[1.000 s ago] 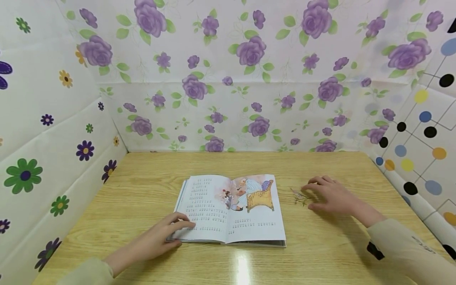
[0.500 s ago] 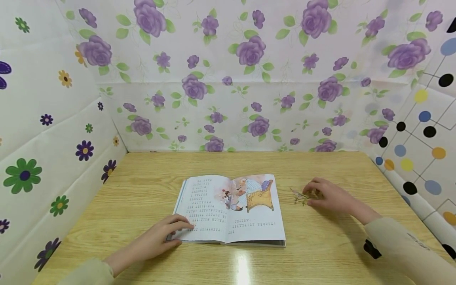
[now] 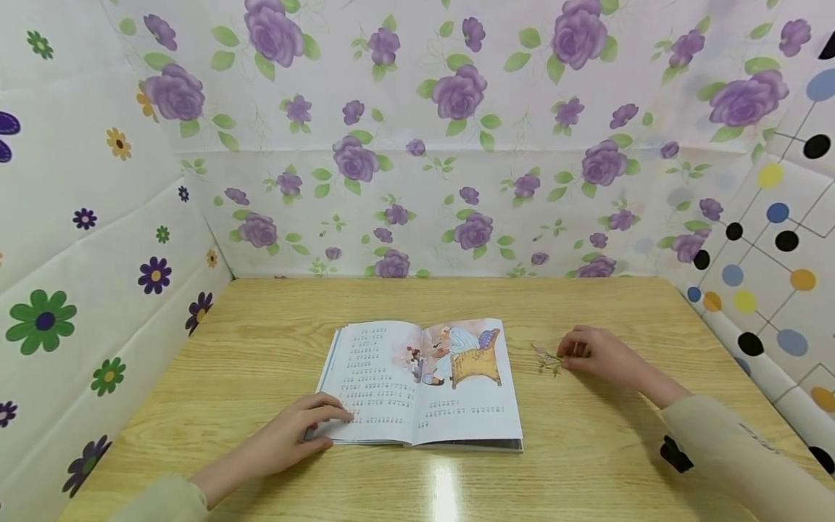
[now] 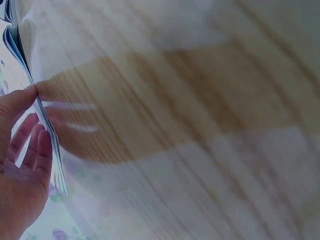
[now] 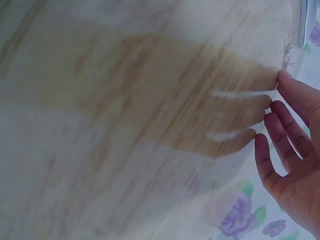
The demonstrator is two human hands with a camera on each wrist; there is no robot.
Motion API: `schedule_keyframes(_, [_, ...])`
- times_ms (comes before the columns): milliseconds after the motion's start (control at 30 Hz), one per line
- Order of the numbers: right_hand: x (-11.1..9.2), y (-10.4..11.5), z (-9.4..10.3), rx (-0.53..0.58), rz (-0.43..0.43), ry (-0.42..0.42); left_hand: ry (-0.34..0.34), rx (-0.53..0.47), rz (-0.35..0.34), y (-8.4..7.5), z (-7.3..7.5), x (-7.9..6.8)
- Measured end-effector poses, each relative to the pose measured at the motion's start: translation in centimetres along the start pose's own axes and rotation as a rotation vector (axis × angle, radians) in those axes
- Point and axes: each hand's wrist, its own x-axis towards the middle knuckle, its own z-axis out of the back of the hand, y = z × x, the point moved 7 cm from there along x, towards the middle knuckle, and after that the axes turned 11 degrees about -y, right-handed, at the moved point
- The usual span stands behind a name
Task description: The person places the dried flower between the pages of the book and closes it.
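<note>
An open picture book [image 3: 466, 420] lies on the wooden table, with text on its left page and a coloured drawing on its right. My left hand [image 3: 296, 431] rests at the book's lower left corner, fingers relaxed over the page. In the left wrist view the thumb of that left hand [image 4: 25, 175] is at the book's edge. Right of the book lies a small thin sprig [image 3: 545, 359] with green and pinkish bits. My right hand [image 3: 603, 359] pinches its near end with thumb and curled fingertips, low at the tabletop; the pinched end is hidden.
The wooden table [image 3: 280, 312] meets a cloth wall [image 3: 417, 210] with purple roses at the back. Flowered cloth [image 3: 117, 290] stands on the left, dotted cloth [image 3: 776, 275] on the right. A black object [image 3: 675, 454] shows beside the right sleeve.
My right hand has curled its spread fingers in and brought thumb and fingertips together at the sprig's end. The left hand and the book stay almost where they were.
</note>
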Motion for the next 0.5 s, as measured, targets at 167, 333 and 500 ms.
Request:
schedule_keyframes(167, [0.11,0.06,0.20,-0.002,-0.023,-0.038,-0.015,0.039,0.041,0.20,0.09,-0.09])
schedule_keyframes(333, [0.36,-0.05,0.29,-0.023,-0.041,-0.068,-0.023,0.039,0.059,0.27,0.18,-0.12])
schedule_keyframes(500, [0.58,-0.32,0.20,-0.029,-0.060,-0.072,-0.027,0.035,0.060,0.24,0.24,-0.15])
